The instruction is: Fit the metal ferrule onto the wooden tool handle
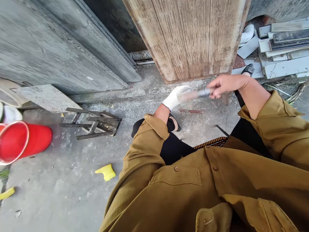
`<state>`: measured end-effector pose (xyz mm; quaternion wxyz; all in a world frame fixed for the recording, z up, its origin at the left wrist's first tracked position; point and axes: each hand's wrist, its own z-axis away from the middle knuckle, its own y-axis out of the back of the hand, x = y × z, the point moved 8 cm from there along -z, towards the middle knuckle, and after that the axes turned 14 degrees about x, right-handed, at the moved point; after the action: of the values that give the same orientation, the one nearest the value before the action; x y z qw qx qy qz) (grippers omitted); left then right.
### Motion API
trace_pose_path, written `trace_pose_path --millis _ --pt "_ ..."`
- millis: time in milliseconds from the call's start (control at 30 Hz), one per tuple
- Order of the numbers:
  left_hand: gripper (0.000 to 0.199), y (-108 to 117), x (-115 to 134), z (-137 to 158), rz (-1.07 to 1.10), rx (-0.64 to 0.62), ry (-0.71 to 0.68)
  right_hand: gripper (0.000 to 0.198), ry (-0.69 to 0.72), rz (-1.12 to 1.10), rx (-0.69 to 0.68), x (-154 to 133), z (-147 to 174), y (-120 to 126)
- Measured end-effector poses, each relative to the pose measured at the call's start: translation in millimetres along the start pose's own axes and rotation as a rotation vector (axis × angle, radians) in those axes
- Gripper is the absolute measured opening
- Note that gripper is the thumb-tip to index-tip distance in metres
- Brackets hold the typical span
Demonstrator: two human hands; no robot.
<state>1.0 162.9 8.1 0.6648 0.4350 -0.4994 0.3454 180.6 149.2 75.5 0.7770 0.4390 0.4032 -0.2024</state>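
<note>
My left hand (175,97), in a white glove, is closed round one end of a wire-wrapped handle (193,95). The handle is pinkish brown and smeared by motion, with a silvery coil of wire near its other end. Bare and curled, my right hand (224,85) grips at the coiled end. A blurred brownish piece (225,99) shows just below the right hand; whether it belongs to the handle I cannot tell. Beneath the hands, a thin reddish-brown stick (191,111) lies on the concrete. A dark thin rod (222,130) juts up between my knees.
A worn wooden panel (185,38) stands in front of me. To the left are a small wooden stool (94,124) on its side, a red bucket (38,138) and a yellow scrap (106,172). Boards or tiles (287,66) are piled at the right.
</note>
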Motion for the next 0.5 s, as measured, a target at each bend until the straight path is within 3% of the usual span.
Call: trace_pose_path --millis 200,267,333,400,500 --pt "0.018 -28 2 15 0.000 -0.220 0.057 0.025 -0.102 -0.039 0.303 19 -20 29" --pt "0.018 -33 10 20 0.027 -0.263 0.063 0.017 -0.180 0.058 0.431 36 -20 44" --pt "0.021 -37 16 24 0.034 -0.295 0.062 0.016 -0.257 0.237 0.475 48 -17 51" --pt "0.022 -38 20 26 0.008 -0.310 0.069 0.020 -0.281 0.434 0.390 52 -17 41" --pt "0.019 -36 22 27 -0.056 -0.283 0.069 0.022 -0.312 0.572 0.090 55 -15 3"
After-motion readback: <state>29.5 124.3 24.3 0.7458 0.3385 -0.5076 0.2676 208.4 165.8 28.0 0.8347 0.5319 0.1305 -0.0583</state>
